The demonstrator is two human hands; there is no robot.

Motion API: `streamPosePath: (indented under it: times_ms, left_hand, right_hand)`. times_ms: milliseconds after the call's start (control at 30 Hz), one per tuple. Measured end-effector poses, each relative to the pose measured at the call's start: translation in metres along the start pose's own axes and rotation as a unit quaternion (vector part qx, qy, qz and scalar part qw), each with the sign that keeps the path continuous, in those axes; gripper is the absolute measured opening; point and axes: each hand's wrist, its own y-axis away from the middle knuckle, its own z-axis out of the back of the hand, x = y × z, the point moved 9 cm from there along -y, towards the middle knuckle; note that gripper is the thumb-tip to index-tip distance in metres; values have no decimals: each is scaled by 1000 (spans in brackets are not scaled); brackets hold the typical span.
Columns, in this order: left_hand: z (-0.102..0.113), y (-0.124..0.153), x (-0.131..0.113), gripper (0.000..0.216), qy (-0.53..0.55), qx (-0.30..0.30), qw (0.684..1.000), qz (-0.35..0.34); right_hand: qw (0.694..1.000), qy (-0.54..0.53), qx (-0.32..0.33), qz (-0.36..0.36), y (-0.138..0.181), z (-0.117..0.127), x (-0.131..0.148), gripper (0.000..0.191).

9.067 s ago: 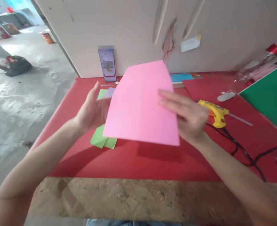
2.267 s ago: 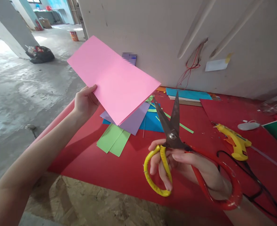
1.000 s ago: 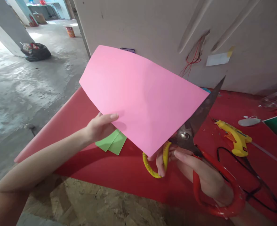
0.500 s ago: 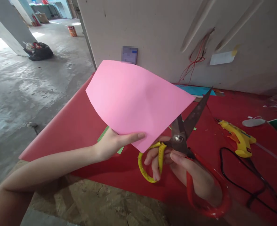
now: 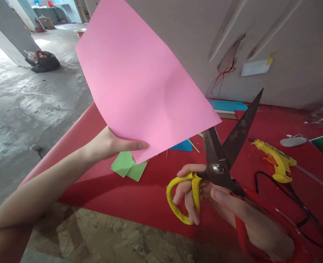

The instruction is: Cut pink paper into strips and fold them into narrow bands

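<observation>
My left hand (image 5: 110, 145) grips the lower edge of a large pink paper sheet (image 5: 142, 80), holding it up and tilted above the red table cover (image 5: 139, 190). My right hand (image 5: 221, 204) is closed on a big pair of scissors (image 5: 221, 160) with one yellow and one red handle loop. The dark blades are spread apart and point up and right, just beside the sheet's lower right edge.
Green paper pieces (image 5: 128, 168) and blue paper (image 5: 181, 146) lie on the cover under the sheet. A yellow glue gun (image 5: 276, 162) with a black cable (image 5: 293, 215) lies at right, a white object (image 5: 291, 140) behind it. Bare chipboard (image 5: 117, 237) runs along the near edge.
The pink sheet has been lifted higher and tilted more upright. The scissors have risen slightly and their blades have spread wider, close to the sheet's lower right edge.
</observation>
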Motion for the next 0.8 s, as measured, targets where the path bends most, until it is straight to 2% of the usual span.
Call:
streamPosePath:
  times_ms: [133, 300, 400, 600, 800]
  left_hand:
    - [2, -1, -11, 80, 2, 5, 1000, -9]
    - [-2, 2, -9, 80, -38, 40, 998, 28]
    - [2, 2, -8, 75, -38, 48, 998, 33]
    - [-1, 2, -3, 51, -55, 89, 994, 44]
    - [-2, 2, -6, 46, -59, 108, 992, 28]
  right_hand:
    - [1000, 19, 3, -1, 4, -3, 2, 28]
    - [999, 43, -6, 5, 4, -4, 4, 28]
    - [998, 55, -4, -1, 4, -8, 6, 31]
    - [998, 42, 4, -40, 8, -19, 11, 45]
    - [997, 56, -3, -47, 9, -22, 6, 48]
